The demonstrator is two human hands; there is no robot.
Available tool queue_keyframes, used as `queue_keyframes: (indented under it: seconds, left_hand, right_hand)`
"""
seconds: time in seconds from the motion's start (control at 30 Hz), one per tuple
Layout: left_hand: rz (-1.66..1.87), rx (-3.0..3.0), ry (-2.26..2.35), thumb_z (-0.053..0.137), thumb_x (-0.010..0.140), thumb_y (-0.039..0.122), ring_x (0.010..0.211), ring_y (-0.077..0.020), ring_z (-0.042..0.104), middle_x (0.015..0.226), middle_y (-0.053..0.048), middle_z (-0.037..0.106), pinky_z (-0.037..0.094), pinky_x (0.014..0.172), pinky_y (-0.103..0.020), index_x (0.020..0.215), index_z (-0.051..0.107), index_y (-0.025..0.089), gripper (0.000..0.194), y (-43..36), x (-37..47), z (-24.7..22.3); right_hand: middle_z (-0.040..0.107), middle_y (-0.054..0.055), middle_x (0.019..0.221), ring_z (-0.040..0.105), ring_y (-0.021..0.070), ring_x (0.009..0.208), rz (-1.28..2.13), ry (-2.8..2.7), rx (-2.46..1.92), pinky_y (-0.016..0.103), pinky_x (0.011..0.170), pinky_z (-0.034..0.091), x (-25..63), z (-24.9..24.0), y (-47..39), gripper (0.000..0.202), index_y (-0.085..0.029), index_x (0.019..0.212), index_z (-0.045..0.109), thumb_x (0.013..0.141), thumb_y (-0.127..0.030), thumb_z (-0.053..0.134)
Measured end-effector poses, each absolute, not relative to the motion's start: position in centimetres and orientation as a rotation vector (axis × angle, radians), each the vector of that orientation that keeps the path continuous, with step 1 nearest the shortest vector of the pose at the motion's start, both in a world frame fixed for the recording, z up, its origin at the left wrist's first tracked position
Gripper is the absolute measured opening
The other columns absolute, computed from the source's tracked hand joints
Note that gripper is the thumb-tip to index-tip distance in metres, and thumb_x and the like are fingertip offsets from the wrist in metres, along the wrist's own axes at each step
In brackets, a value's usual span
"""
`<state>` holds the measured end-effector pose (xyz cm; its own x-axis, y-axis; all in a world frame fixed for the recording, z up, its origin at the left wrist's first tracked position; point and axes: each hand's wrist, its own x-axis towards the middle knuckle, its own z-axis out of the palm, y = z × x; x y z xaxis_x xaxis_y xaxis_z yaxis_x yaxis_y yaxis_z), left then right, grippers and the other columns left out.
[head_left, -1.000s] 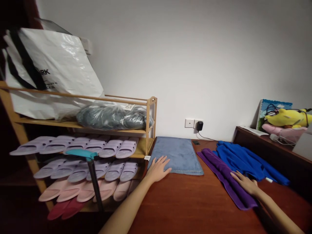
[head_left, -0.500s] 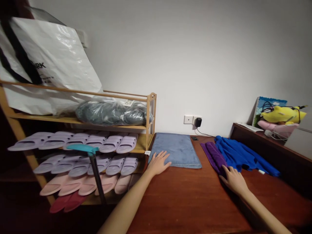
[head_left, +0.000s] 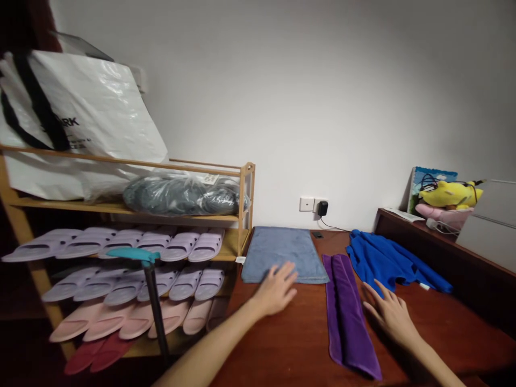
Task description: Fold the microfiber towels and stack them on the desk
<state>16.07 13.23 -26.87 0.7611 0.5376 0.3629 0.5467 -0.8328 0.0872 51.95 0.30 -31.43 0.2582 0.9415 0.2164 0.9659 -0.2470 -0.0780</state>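
Observation:
A greyish-blue towel (head_left: 282,250), folded into a flat rectangle, lies on the dark red wooden tabletop (head_left: 290,344). My left hand (head_left: 276,290) is over its front edge with fingers spread, holding nothing; whether it touches the cloth I cannot tell. To the right, a purple towel (head_left: 349,317), folded into a long narrow strip, runs toward me. Just right of this strip is my right hand (head_left: 391,314), open and empty, its fingers apart. Behind that hand lies a crumpled bright blue cloth (head_left: 377,260) with a small white tag.
On the left stands a wooden rack (head_left: 244,215) with rows of slippers (head_left: 205,247), a plastic-wrapped grey bundle (head_left: 181,193) and a big white bag (head_left: 100,107). A turquoise-topped handle (head_left: 135,255) rises before it. A black charger (head_left: 322,208) is on the wall; a yellow plush (head_left: 449,193) sits right.
The purple towel now lies nearer to me as a long strip, and my right hand has let go of it. My left hand has shifted right and toward me. The view has tilted slightly.

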Motion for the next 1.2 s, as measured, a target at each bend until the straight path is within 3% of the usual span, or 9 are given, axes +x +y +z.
queue_keyframes:
  seconds: [0.2,0.37,0.57,0.7,0.8,0.87,1.0,1.1,1.2]
  left_hand:
    - [-0.465,-3.312,-0.293,0.033,0.095,0.058,0.14,-0.0341,0.014,0.156,-0.007,0.01,0.025,0.102,-0.064,0.149,0.015,0.033,0.062,4.4,22.4,-26.8]
    - [-0.385,-3.279,-0.25,0.027,0.101,0.046,0.134,-0.0383,0.03,0.155,-0.011,0.016,0.035,0.098,-0.061,0.148,0.021,0.033,0.049,4.4,24.4,-30.1]
    - [-0.442,-3.082,-0.182,0.027,0.102,0.036,0.128,-0.0364,0.042,0.152,-0.011,0.025,0.044,0.093,-0.054,0.147,0.024,0.032,0.045,5.4,25.2,-32.2]
    - [-0.495,-3.014,-0.137,0.03,0.101,0.03,0.122,-0.0326,0.05,0.152,-0.005,0.028,0.044,0.093,-0.05,0.145,0.026,0.034,0.044,5.6,25.8,-33.6]
    - [-0.489,-2.979,-0.079,0.029,0.101,0.028,0.115,-0.03,0.055,0.151,-0.002,0.03,0.043,0.093,-0.047,0.143,0.031,0.034,0.042,5.0,26.0,-33.4]
    - [-0.465,-2.991,-0.046,0.028,0.101,0.027,0.11,-0.0288,0.059,0.148,-0.003,0.037,0.044,0.09,-0.044,0.141,0.036,0.027,0.041,4.1,26.0,-32.7]
    - [-0.442,-3.089,-0.013,0.032,0.099,0.028,0.103,-0.0275,0.062,0.142,-0.004,0.046,0.049,0.08,-0.039,0.135,0.044,0.026,0.038,1.6,25.5,-31.0]
    - [-0.436,-3.193,0.077,0.033,0.099,0.028,0.108,-0.0265,0.06,0.143,-0.003,0.045,0.048,0.08,-0.035,0.137,0.041,0.034,0.039,0.1,23.8,-29.2]
    - [-0.425,-3.322,0.092,0.031,0.1,0.036,0.12,-0.0263,0.052,0.147,-0.005,0.038,0.043,0.093,-0.039,0.147,0.024,0.03,0.047,-0.1,21.6,-27.2]
  right_hand:
    - [0.031,0.006,0.149,0.025,0.0313,0.137,-0.029,-1.583,-2.575,0.065,0.1,0.023,60.6,-34.0,6.6,0.059,-0.034,0.142,0.033,0.089,-0.055,0.02]
    - [0.03,0.004,0.15,0.026,0.0268,0.138,0.001,-1.526,-2.619,0.061,0.102,0.024,64.9,-34.2,9.4,0.061,-0.032,0.145,0.028,0.089,-0.054,0.016]
    - [0.033,0.009,0.148,0.033,0.0317,0.133,0.003,-1.451,-2.659,0.062,0.1,0.025,66.7,-34.0,12.1,0.067,-0.029,0.145,0.029,0.087,-0.059,0.016]
    - [0.039,0.015,0.144,0.039,0.0386,0.128,-0.115,-1.361,-2.665,0.066,0.097,0.023,64.6,-32.9,11.9,0.065,-0.024,0.142,0.037,0.087,-0.055,0.02]
    - [0.035,0.022,0.143,0.035,0.0419,0.129,-0.279,-1.359,-2.605,0.069,0.097,0.017,61.3,-31.8,10.2,0.063,-0.014,0.144,0.032,0.089,-0.043,0.02]
    - [0.037,0.022,0.142,0.039,0.0381,0.127,-0.313,-1.456,-2.514,0.063,0.099,0.024,58.4,-31.2,8.5,0.063,-0.012,0.143,0.032,0.09,-0.043,0.019]
    - [0.044,0.008,0.14,0.052,0.0238,0.117,-0.144,-1.717,-2.322,0.04,0.09,0.043,52.3,-31.5,4.1,0.063,-0.028,0.141,0.035,0.089,-0.06,0.021]
    - [0.028,0.01,0.15,0.039,0.029,0.13,0.015,-1.798,-2.234,0.048,0.095,0.04,48.6,-32.5,1.1,0.071,-0.03,0.146,0.023,0.085,-0.065,0.028]
    - [0.018,0.016,0.152,0.027,0.0316,0.137,0.088,-1.699,-2.228,0.055,0.098,0.034,46.4,-33.2,-0.7,0.068,-0.021,0.146,0.023,0.087,-0.053,0.029]
